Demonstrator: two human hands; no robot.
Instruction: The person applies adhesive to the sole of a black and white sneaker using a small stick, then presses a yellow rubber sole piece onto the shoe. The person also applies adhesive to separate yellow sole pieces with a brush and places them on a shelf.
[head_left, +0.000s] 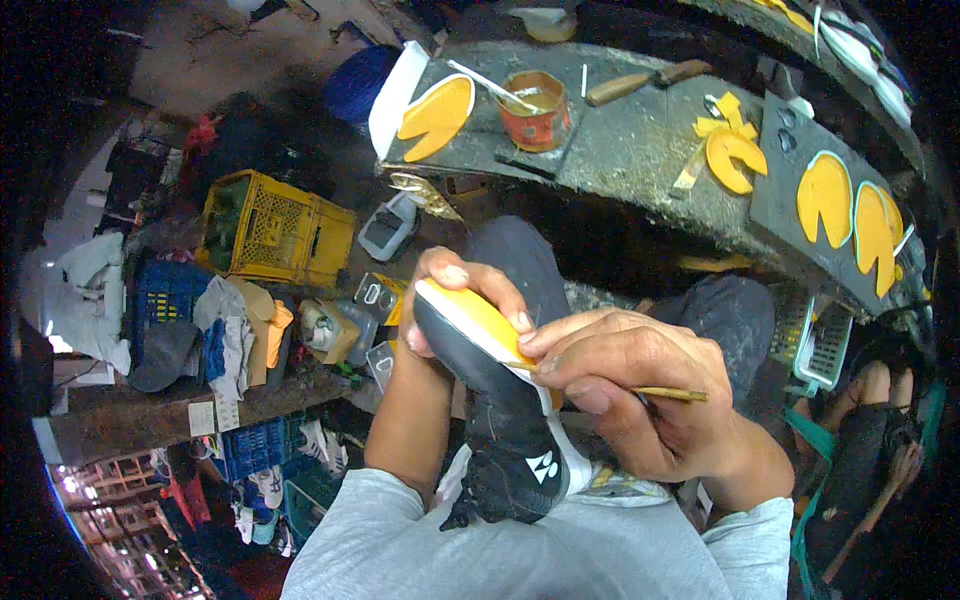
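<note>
A black shoe [505,440] with a white logo on its side rests against my lap, its sole turned up and tilted. On the front of its sole is a yellow piece [470,312] with a white border. My left hand [462,283] wraps round the toe end, its fingers over the sole's far edge. In my right hand [645,375] a thin yellowish-brown stick [672,393] is pinched, its narrow end touching or very near the rear edge of the yellow piece. The fingers of the right hand partly cover that spot.
The worn bench [630,140] ahead holds an orange-red can [533,118] of pale liquid with a stick in it. Wooden-handled tools [645,82] and notched yellow sole pieces [826,200] lie there too. A yellow crate [275,225] stands left; a green basket [822,345] sits right.
</note>
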